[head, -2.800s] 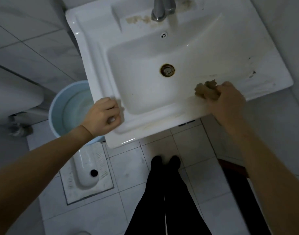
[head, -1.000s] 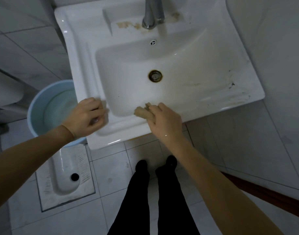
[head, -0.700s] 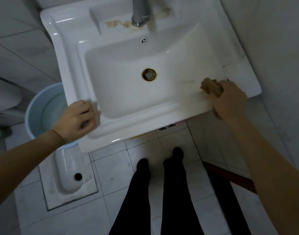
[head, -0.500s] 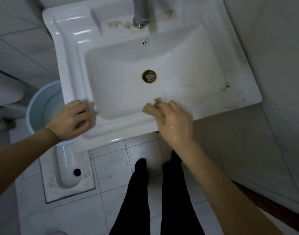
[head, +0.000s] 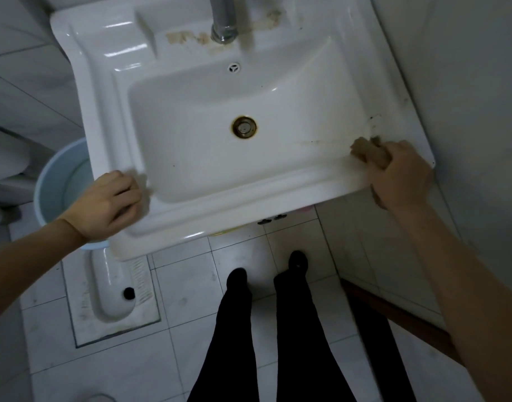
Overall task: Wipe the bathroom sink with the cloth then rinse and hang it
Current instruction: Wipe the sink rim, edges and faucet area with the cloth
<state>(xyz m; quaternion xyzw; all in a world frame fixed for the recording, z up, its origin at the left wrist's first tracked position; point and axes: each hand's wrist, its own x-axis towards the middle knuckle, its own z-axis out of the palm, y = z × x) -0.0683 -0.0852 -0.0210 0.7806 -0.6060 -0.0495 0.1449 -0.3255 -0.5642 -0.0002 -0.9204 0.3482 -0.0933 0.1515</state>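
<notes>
The left hand [head: 107, 206] lay flat on the glossy white sink's [head: 109, 117] near-left corner, holding nothing, probably as a brace. At the near-right rim the right hand [head: 401, 175] clutched the crumpled brown cloth [head: 366, 152], pressing it beside dark smears that likely needed scrubbing.

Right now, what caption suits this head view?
Right hand scrubs sink rim with cloth; left hand braces the corner.

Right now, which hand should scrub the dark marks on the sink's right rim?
Right. The right hand already holds the balled brown cloth just below those dark marks. The left hand has no cloth and rests on the white ceramic sink's far corner.
</notes>
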